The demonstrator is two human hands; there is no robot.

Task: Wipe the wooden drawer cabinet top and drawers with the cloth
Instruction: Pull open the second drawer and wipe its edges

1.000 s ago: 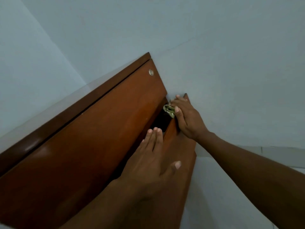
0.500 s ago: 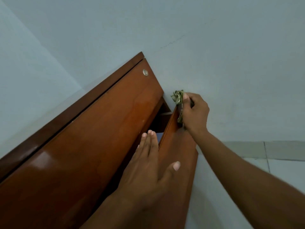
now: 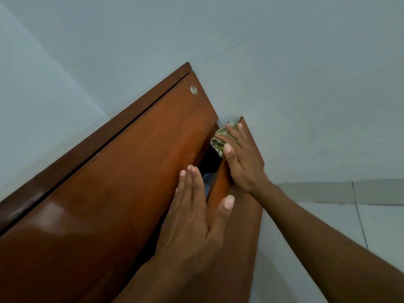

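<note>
Reddish-brown polished wood fills the lower left of the view: the wooden drawer cabinet (image 3: 91, 215), seen from above at a steep tilt, with its darker top edge (image 3: 109, 132) running diagonally along the pale wall (image 3: 284, 84). A small round metal fitting (image 3: 193, 90) sits near the upper corner of the top drawer front (image 3: 142, 171). Below it a lower drawer (image 3: 242, 215) stands pulled out, leaving a dark gap (image 3: 209, 160) between its front panel and the drawer above.

The right hand (image 3: 240, 158) lies over the far upper corner of that pulled-out drawer front, its fingers (image 3: 229, 136) clenched around a bunched pale green cloth (image 3: 219, 142) and pressing it against the top edge of the panel, right at the opening. The cloth is crumpled into a small wad, partly hidden under the fingers.

The left hand (image 3: 196, 215) rests flat with its fingers (image 3: 190, 178) released and held together, extended over the gap where the two drawer fronts meet, while the thumb (image 3: 226, 204) spreads aside onto the lower drawer's front. It grasps nothing.

At the right, light floor tiles (image 3: 349, 226) meet the wall behind the right forearm (image 3: 328, 237).
</note>
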